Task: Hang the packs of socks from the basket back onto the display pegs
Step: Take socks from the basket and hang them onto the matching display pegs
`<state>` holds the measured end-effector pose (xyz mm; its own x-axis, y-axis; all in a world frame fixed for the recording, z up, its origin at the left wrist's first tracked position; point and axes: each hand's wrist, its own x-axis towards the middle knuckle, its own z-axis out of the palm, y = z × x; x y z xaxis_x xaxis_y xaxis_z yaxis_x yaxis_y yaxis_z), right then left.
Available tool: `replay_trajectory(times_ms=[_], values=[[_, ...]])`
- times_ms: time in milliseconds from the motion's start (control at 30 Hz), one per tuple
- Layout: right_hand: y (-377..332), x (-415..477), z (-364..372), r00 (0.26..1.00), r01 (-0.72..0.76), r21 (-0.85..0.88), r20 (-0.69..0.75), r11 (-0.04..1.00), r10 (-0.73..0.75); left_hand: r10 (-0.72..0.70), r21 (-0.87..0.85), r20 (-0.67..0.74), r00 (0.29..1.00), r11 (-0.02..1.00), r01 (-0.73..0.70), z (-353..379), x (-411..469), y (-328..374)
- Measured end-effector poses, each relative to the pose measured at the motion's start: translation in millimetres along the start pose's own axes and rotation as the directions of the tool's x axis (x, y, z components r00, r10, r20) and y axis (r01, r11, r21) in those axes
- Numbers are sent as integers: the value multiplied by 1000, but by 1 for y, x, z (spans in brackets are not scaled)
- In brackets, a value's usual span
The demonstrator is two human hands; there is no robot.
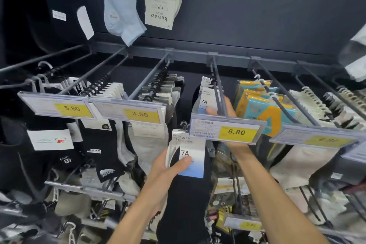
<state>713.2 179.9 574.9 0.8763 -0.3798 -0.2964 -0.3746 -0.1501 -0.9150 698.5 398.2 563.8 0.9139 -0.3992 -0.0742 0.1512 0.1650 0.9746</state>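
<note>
My left hand (168, 168) grips a bundle of dark sock packs (188, 188) with white-and-blue "7A" cards, held below the 6.80 price tag (227, 130). Their hooks sit just left of that tag. My right hand (225, 109) reaches up behind the tag and pinches a "7A" pack (205, 101) that hangs on the grey display peg (216, 85). A couple more "7A" packs hang further back on the same peg. The basket is out of view.
Neighbouring pegs carry black and white socks under the 5.80 tag (57, 107) and the 3.50 tag (128, 113). Yellow-blue packs (261, 105) hang to the right. Lower pegs (87, 188) crowd below, and socks (122, 6) dangle from above.
</note>
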Motion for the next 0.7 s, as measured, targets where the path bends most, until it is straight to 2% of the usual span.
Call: replay_trajectory(times_ms=[33, 67, 133, 200, 233, 333, 467, 567, 700], values=[[-2, 0, 6, 1000, 24, 41, -3, 999, -24, 4, -3, -1, 1000, 1000, -4, -1, 0, -1], [-7, -8, 11, 993, 118, 81, 22, 990, -120, 7, -9, -6, 1000, 1000, -7, -2, 1, -2], [-7, -24, 30, 916, 400, 201, -68, 894, -394, 20, -21, -21, 1000, 1000, -21, -4, 3, -5], [3, -46, 47, 841, 539, 165, -165, 826, -516, 32, -37, -32, 999, 999, -33, -5, 4, -8], [14, -57, 51, 822, 567, 113, -150, 816, -550, 34, -38, -39, 999, 999, -35, -6, 4, -11], [29, -72, 62, 858, 510, 50, -90, 859, -505, 41, -22, -53, 998, 999, -43, -4, 4, -18], [29, -68, 59, 873, 487, 86, -77, 869, -482, -1, -149, -41, 999, 989, -5, -8, 2, -25], [32, -69, 50, 877, 477, 158, -12, 865, -481, -6, -147, -52, 999, 989, -1, -11, -2, -21], [37, -70, 43, 895, 429, 283, -6, 858, -446, 9, -126, -74, 997, 992, -18, -11, -1, -24]])
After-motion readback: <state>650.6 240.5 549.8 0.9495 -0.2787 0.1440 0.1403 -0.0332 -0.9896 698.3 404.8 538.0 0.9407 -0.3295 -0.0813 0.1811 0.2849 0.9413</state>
